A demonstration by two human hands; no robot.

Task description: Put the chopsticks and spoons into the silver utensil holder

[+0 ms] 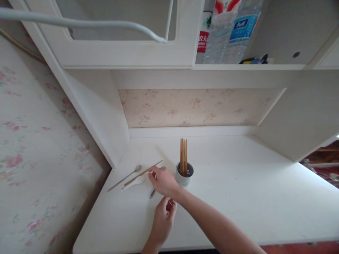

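Observation:
My right hand [162,181] reaches across the white desk [238,197] and pinches a wooden chopstick [143,173] near its middle. The chopstick lies slanted over a white ceramic spoon [132,184]. A metal spoon [124,178] lies just left of them. Under my right hand a second metal utensil [153,193] partly shows. A small white holder [184,175] with several upright chopsticks [183,156] stands right beside that hand. My left hand [164,217] rests nearer the front edge, fingers curled; nothing visible in it.
White cabinet walls close in the desk at left [100,116] and right [299,120]. An upper shelf holds plastic water bottles [233,31]. A white cable [106,24] runs across the cabinet door above. Floral wallpaper covers the back and the left wall.

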